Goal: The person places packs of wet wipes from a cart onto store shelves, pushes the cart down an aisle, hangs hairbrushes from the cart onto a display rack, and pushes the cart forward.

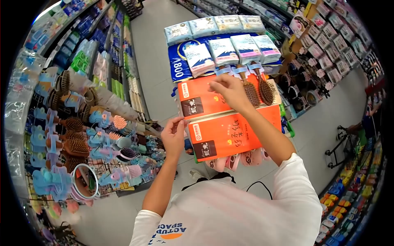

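Two orange tissue packs lie side by side on the stack in front of me, a far pack (205, 96) and a near pack (230, 137). At their left edge, by the seam between them, my left hand (174, 133) has its fingertips pinched on the edge. My right hand (230, 90) hovers over the far pack with fingers loosely bent and apart, nothing visible in them. Just beyond it, brown paddle hairbrushes (266, 91) with light blue card holders lie on the far pack; one is partly hidden by my hand.
White-and-blue cotton packs (221, 51) stand in rows on a blue pack (177, 61) behind the orange ones. Pink items (250, 157) show below. A rack of hanging hairbrushes and mirrors (85, 181) stands left. Shelves line the aisle; a cart (338, 149) is at right.
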`<state>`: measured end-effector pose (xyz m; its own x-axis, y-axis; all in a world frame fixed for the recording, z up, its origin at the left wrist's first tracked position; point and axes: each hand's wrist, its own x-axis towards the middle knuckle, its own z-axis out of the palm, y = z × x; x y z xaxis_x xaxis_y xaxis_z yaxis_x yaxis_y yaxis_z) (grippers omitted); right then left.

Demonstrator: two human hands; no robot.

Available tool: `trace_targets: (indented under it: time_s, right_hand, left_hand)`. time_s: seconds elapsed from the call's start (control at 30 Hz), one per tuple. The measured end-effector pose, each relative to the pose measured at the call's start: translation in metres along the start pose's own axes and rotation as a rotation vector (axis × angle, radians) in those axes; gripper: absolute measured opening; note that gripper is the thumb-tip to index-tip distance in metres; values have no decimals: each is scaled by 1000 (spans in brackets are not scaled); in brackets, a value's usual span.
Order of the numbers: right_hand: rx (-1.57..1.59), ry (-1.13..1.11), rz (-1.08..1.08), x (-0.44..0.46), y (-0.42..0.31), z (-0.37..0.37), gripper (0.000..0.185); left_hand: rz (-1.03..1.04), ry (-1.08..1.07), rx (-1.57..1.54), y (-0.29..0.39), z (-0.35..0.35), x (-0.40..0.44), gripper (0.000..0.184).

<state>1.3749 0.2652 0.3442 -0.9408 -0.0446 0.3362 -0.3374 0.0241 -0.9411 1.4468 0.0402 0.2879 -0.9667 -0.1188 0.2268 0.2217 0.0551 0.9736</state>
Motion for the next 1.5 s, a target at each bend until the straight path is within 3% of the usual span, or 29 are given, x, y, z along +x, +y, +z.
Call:
trace_targets:
  time_s: [0.17, 0.27, 0.37, 0.4, 0.43, 0.47, 0.5, 0.53, 0.6, 0.63, 0.7, 1.0, 1.1, 1.3, 1.4, 1.5]
  right_hand:
    - [-8, 520, 82, -74, 21, -113, 19]
    - [-328, 811, 138, -122, 59, -169, 19]
    - [-699, 1007, 199, -180, 108, -215, 28]
    - [-728, 1041, 297, -203, 132, -233, 32]
    - [-755, 1074, 395, -219, 147, -243, 36]
    - [-752, 1074, 394, -227, 145, -241, 36]
    - [-595, 1010, 551, -233, 140, -238, 40]
    - [-438, 944, 704, -236, 136, -236, 45]
    - [-282, 912, 711, -239, 153, -237, 53]
    - [-126, 866, 705, -239, 160, -238, 62]
    - [-161, 846, 726, -240, 167, -247, 60]
    - [-332, 726, 655, -247, 176, -251, 37]
    - [-308, 709, 597, -248, 180, -252, 37]
    - [-335, 674, 617, -249, 187, -253, 42]
    - [-369, 689, 603, -250, 180, -251, 41]
    - [-402, 649, 517, -255, 197, -258, 41]
  left_hand:
    - [26, 3, 89, -16, 12, -9, 15]
    - [285, 121, 420, -29, 10, -19, 22]
    - [211, 172, 369, -48, 0, -32, 25]
    - [87, 185, 262, -74, -8, -37, 28]
    - [90, 189, 263, -97, -16, -45, 28]
    - [-141, 211, 195, -117, -24, -55, 31]
    - [-372, 228, 125, -130, -29, -65, 34]
    - [-373, 220, 128, -136, -30, -73, 34]
    - [-681, 105, -137, -143, -25, -87, 43]
    - [-684, 94, -132, -143, -20, -91, 43]
    - [-695, 70, -160, -142, -11, -96, 42]
    - [-615, 87, 22, -165, 0, -105, 43]
    - [-653, 157, 41, -136, 17, -97, 40]
    - [-633, 115, 117, -168, 2, -96, 39]
    - [-566, 99, 217, -178, 5, -96, 36]
    - [-467, 112, 95, -186, 4, -96, 34]
